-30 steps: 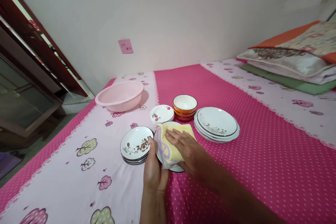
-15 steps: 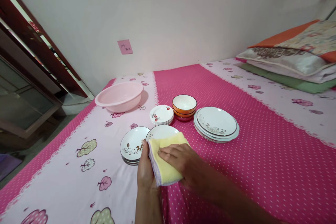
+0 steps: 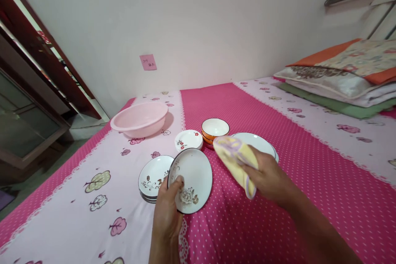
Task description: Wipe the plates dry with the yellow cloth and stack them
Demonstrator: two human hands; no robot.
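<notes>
My left hand grips a white plate with a dark rim and brown flower print, thumb on its face, tilted above the bed. My right hand is closed on a yellow cloth with a lilac edge, apart from the plate and to its right. Left of the held plate lies a stack of similar flowered plates. Behind it are small white plates with red flowers and a stack of orange bowls. Larger white plates are partly hidden behind the cloth and my right hand.
A pink basin stands at the back left of the bed, near the wall. Folded bedding and pillows are piled at the far right. The bedspread is pink with dots and tree prints.
My right hand has lifted the yellow cloth off the plate and moved it right. The plate's face now shows, tilted in my left hand. The camera view has shifted slightly.
</notes>
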